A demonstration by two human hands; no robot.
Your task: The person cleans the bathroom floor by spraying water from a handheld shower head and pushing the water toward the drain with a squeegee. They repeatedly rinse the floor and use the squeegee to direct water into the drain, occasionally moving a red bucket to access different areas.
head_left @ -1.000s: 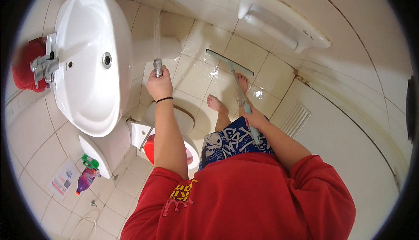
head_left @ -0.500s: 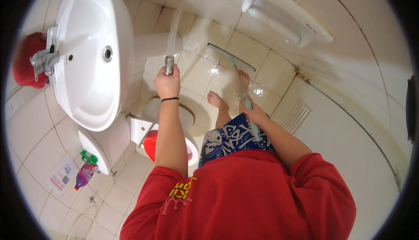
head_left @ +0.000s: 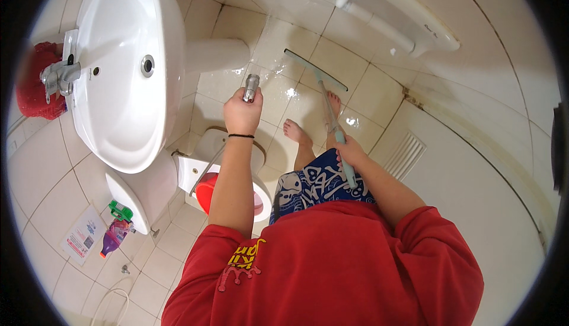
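Observation:
My left hand point(head_left: 242, 114) is closed around a chrome handheld sprayer point(head_left: 252, 86), its head pointing away from me above the floor. No water stream shows from it. A hose or rod runs down beside my left forearm. My right hand point(head_left: 352, 150) grips the pale green-grey handle of a floor squeegee point(head_left: 348, 173), close to my blue patterned shorts. The squeegee's long blade point(head_left: 317, 70) lies on the wet tiles point(head_left: 278, 98) just beyond my bare feet point(head_left: 296, 131).
A white washbasin point(head_left: 127, 106) with a chrome tap point(head_left: 59, 80) stands at left. Below it are a toilet point(head_left: 261, 198), a red container point(head_left: 205, 192) and a purple bottle point(head_left: 114, 238). A white wall fixture point(head_left: 403, 21) sits far right; a vented door point(head_left: 456, 189) is at right.
The water stream from the sprayer is gone. My left hand has shifted right with the sprayer. The squeegee has barely moved.

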